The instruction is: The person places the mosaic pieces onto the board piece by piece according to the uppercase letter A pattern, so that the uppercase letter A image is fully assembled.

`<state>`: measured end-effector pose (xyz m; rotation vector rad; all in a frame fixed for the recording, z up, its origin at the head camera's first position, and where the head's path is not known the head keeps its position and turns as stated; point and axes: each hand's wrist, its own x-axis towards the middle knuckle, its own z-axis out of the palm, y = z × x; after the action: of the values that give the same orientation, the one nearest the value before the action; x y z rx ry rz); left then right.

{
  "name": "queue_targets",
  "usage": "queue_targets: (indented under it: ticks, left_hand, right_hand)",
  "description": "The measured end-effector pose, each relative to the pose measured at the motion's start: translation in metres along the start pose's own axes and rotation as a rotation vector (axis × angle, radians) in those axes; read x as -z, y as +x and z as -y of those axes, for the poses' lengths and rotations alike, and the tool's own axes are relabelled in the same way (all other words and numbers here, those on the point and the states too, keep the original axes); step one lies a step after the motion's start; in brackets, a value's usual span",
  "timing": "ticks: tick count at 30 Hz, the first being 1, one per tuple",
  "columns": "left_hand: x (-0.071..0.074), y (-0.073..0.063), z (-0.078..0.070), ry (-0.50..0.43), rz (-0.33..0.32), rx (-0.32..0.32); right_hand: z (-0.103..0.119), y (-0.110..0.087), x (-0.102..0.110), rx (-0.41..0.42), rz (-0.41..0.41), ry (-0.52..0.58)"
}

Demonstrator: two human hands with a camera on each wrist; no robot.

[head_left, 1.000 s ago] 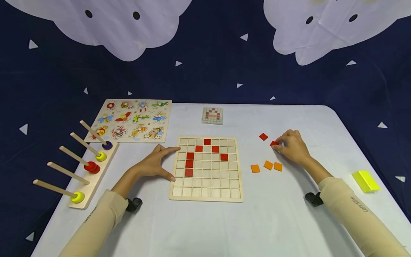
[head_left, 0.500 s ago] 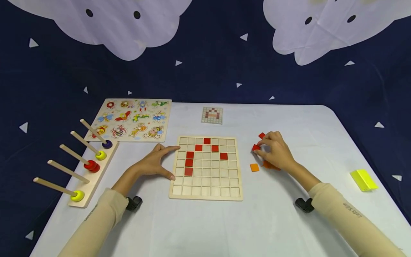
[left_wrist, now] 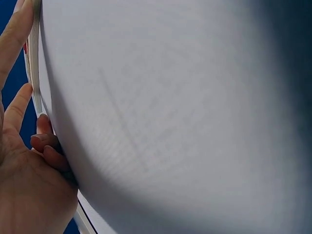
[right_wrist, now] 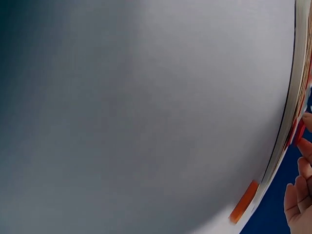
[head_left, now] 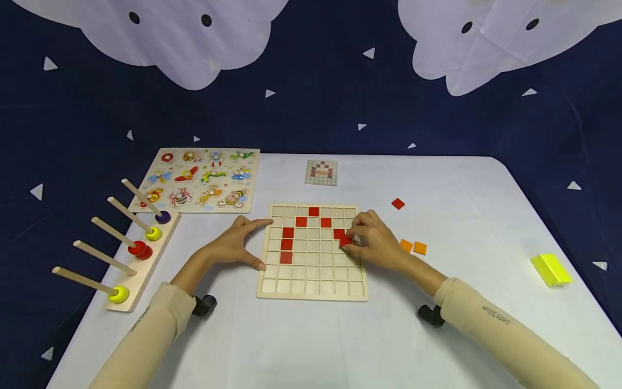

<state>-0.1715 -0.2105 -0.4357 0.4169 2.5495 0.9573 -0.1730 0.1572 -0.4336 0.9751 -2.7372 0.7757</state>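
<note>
A wooden grid board (head_left: 311,296) lies mid-table, with several red square tiles (head_left: 286,244) set in its cells in an arch-like shape. Thumb and index finger of my left hand (head_left: 232,243) are spread wide and rest against the board's left edge; the left wrist view has its other fingers (left_wrist: 46,141) bent. Over the board's right side, my right hand (head_left: 381,242) pinches a red tile (head_left: 345,241) between thumb and fingers, just below the rightmost placed tile. The right wrist view catches this pinched tile (right_wrist: 300,132) edge-on. Whether it touches the board, I cannot tell.
Right of the board lie a loose red tile (head_left: 398,203) and orange tiles (head_left: 420,248), partly behind my hand. A pattern card (head_left: 321,173) lies behind the board. Leftward are an insect puzzle (head_left: 204,180) and a peg stand (head_left: 138,270) with rings; a yellow block (head_left: 551,270) sits far right.
My right hand has carried the red tile leftward from the loose tiles to the board's right side, partly uncovering the orange ones. The left hand has stayed at the board's left edge.
</note>
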Motion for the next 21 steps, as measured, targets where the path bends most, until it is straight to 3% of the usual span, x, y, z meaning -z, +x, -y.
queue_targets:
  ticks: [14,21]
  left_hand:
    - [0.0015,0.0006,0.0007,0.006,-0.009,-0.007]
    - [-0.0005,0.0012,0.0032,-0.005,-0.004,0.003]
  right_hand:
    - [0.0061,0.003,-0.0102,0.008,0.04,-0.007]
    - [0.0096,0.003,-0.0062,-0.042,0.081,0.0]
